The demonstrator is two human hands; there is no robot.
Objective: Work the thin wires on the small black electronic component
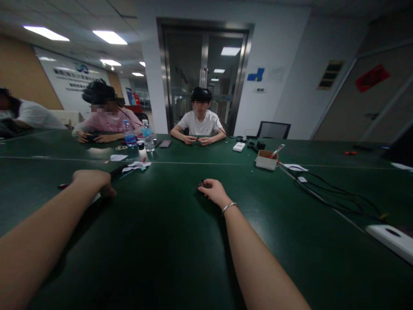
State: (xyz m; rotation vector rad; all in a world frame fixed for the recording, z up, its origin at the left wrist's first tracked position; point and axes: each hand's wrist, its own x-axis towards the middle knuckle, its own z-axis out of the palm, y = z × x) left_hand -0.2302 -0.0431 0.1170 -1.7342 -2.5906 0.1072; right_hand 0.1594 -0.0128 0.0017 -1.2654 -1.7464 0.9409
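My right hand [215,191], with a silver bracelet [229,208] at the wrist, pinches a small dark object [201,184] between thumb and fingertips, low over the green table. Its kind is too small to make out. Over on the left, my left hand [95,180] bends downward close to the tabletop. Most of its fingers are hidden behind the back of the hand, so its grip does not show. A dark, long item [118,172] lies just beyond it, and part of a white thing [96,198] shows below the wrist.
Crumpled white paper [137,166] and two water bottles [148,136] stand ahead on the left. A small cardboard box [266,160] sits at right, near black cables [335,189] and a white device [390,239]. Several people sit across the green table [155,241].
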